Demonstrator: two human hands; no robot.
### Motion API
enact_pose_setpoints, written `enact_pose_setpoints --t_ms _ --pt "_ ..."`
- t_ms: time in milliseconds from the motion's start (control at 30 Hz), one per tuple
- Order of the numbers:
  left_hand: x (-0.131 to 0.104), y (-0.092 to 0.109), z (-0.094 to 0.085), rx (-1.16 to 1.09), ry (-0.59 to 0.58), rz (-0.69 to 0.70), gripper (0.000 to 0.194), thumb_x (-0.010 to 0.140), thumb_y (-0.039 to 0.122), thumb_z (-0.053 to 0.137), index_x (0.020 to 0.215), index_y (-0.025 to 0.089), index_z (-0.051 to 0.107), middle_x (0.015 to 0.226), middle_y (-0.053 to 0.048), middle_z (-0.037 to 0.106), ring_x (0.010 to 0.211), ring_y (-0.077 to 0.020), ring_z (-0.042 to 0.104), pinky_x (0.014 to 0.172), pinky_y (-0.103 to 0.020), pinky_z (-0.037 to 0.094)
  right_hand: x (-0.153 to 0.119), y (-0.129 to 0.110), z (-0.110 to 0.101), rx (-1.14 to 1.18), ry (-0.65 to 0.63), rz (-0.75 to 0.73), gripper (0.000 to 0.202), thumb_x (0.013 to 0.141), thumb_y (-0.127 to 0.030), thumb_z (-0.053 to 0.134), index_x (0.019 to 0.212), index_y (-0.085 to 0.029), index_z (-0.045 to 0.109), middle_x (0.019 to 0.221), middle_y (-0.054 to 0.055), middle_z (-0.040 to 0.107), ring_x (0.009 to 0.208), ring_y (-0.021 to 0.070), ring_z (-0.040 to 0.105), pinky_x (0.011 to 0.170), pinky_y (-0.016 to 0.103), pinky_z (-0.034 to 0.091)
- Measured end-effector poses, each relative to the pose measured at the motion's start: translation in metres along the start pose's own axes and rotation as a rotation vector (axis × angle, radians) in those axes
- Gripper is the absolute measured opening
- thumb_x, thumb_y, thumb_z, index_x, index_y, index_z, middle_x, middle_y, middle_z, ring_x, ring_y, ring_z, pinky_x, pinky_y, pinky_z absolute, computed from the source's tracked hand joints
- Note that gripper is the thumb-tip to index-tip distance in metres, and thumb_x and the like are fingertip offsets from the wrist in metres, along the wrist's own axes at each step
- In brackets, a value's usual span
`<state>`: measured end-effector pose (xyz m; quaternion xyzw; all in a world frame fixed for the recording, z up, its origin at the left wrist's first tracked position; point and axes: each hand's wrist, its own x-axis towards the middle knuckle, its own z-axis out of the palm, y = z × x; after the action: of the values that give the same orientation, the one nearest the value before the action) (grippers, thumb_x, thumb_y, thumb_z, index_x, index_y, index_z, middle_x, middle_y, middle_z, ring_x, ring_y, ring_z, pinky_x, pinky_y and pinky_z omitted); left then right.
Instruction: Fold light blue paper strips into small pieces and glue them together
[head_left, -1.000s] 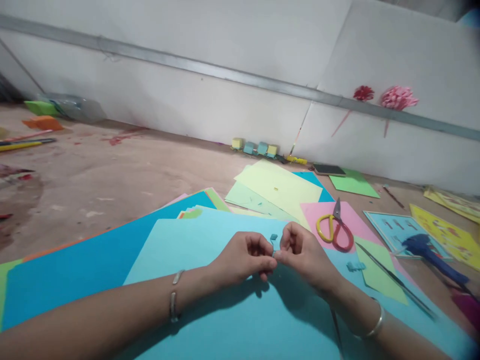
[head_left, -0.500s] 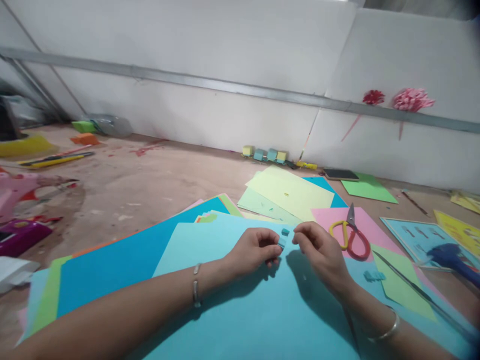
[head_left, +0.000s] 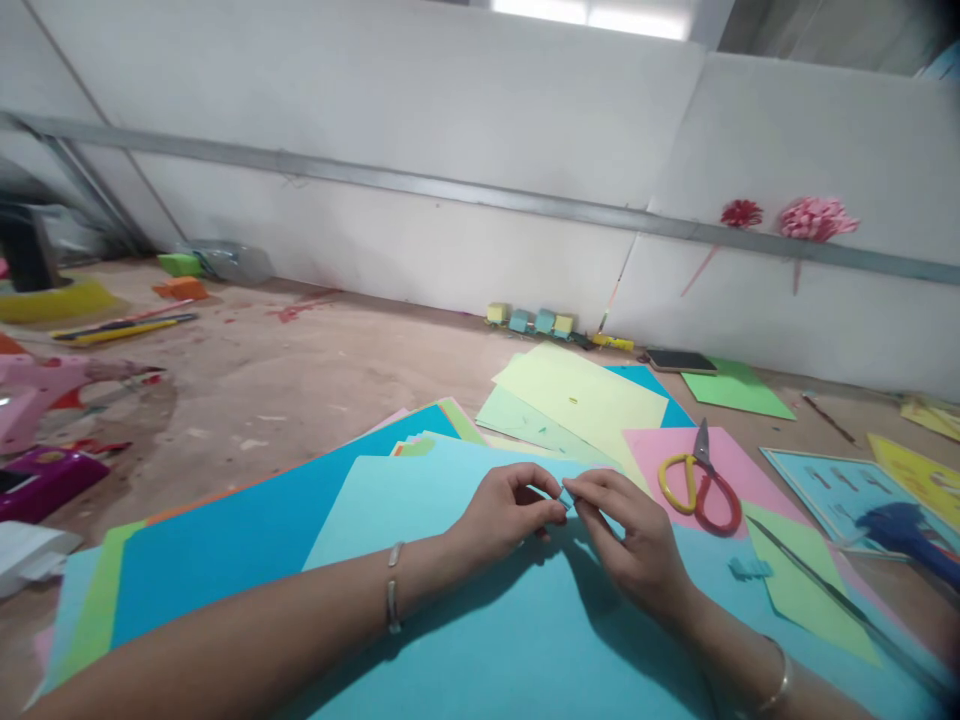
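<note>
A small folded light-blue paper piece (head_left: pixel 566 497) is pinched between the fingertips of my left hand (head_left: pixel 514 508). My right hand (head_left: pixel 626 530) is closed too, its thumb and forefinger at the other side of that piece. Both hands hover over a large light-blue paper sheet (head_left: pixel 465 640), casting shadows on it. To the right of my right hand lies another small light-blue paper piece (head_left: pixel 748 569), cut with notches along one edge. Fingers cover most of the held piece.
Scissors (head_left: pixel 705 485) with yellow and red handles lie on pink paper at the right, near long metal tweezers or a blade (head_left: pixel 832 580). A dark-blue glue gun (head_left: pixel 904 530) is at far right, a pink glue gun (head_left: pixel 45 390) at left. Small paper cubes (head_left: pixel 531 320) line the wall.
My right hand has moved left and its fingertips now meet the small blue piece at my left hand. The whole view has tilted slightly upward.
</note>
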<state>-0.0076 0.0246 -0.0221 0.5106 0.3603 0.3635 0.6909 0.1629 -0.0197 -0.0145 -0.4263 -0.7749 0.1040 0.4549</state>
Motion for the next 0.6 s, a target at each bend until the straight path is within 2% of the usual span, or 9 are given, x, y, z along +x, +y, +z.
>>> enact_pose_setpoints --t_ms 100,267,400,467,600 --pt "-0.0005 -0.0008 0.0003 0.000 -0.001 0.030 0.026 0.062 0.028 0.080 0.073 0.015 0.061 0.061 -0.001 0.065 0.052 -0.0123 0.059 0.056 -0.028 0.050 -0.0007 -0.0031 -0.0015 0.014 -0.017 0.017 0.027 0.089 -0.012 0.056 0.111 -0.022 0.070 0.092 0.006 0.066 0.084 0.0165 0.065 0.072 0.029 0.055" --pt "-0.0017 -0.0061 0.0005 0.081 -0.016 0.145 0.018 0.069 0.025 0.074 0.072 0.015 0.059 0.063 0.000 0.062 0.059 -0.0132 0.061 0.062 -0.028 0.050 -0.0027 0.0006 0.0005 0.024 -0.024 0.047 0.029 0.091 -0.015 0.056 0.114 -0.024 0.072 0.086 0.005 0.065 0.077 0.0157 0.063 0.066 0.028 0.054" --pt "-0.0035 -0.0075 0.0003 0.206 0.055 0.220 0.012 0.071 0.022 0.069 0.073 0.016 0.059 0.069 0.001 0.061 0.061 -0.0125 0.060 0.061 -0.027 0.050 -0.0030 0.0042 0.0028 0.122 -0.008 0.158 0.025 0.090 -0.017 0.058 0.108 -0.025 0.074 0.089 0.005 0.070 0.082 0.0170 0.067 0.070 0.030 0.056" --pt "-0.0044 -0.0066 0.0004 0.235 0.098 0.226 0.014 0.070 0.019 0.070 0.079 0.017 0.060 0.073 0.001 0.062 0.061 -0.0124 0.060 0.060 -0.026 0.051 -0.0029 0.0041 0.0038 0.200 0.017 0.232 0.021 0.088 -0.020 0.061 0.104 -0.023 0.074 0.093 0.006 0.072 0.086 0.0183 0.069 0.073 0.031 0.058" --pt "-0.0057 -0.0039 0.0010 0.287 0.104 0.244 0.017 0.070 0.017 0.069 0.087 0.017 0.064 0.080 -0.003 0.065 0.066 -0.0141 0.061 0.060 -0.026 0.052 -0.0023 0.0021 0.0060 0.320 0.068 0.341 0.010 0.084 -0.026 0.066 0.091 -0.020 0.070 0.088 0.006 0.072 0.081 0.0189 0.070 0.071 0.030 0.060"
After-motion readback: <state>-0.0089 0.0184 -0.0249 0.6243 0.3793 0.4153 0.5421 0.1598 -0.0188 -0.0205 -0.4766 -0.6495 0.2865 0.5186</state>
